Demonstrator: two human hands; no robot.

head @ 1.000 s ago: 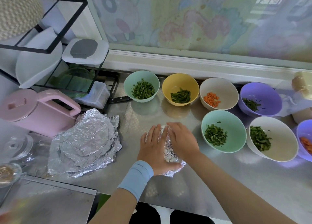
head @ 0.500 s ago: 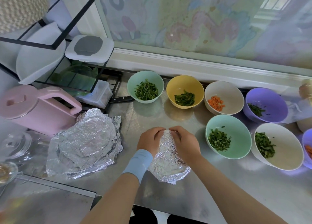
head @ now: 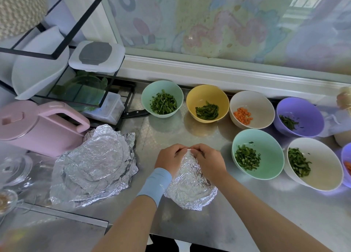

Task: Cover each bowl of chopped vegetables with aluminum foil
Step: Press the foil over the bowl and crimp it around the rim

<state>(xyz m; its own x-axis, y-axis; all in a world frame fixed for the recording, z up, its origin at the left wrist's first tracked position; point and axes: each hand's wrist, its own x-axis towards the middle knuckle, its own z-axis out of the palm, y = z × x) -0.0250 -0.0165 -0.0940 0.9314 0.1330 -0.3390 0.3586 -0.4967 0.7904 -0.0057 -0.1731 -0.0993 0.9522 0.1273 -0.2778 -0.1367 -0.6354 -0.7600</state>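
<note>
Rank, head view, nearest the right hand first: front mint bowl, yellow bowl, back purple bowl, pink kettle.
1. Front mint bowl, beside the right hand.
2. Yellow bowl, behind.
3. Back purple bowl, far right.
4. Pink kettle, far left.

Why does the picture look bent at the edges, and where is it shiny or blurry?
Head view: the wide lens bows the window ledge and tilts the black rack; the steel counter mirrors the yellow bowl; the foil pinched by the left hand and right hand glints; the far right edge, around the cut-off purple bowl, is smeared.
</note>
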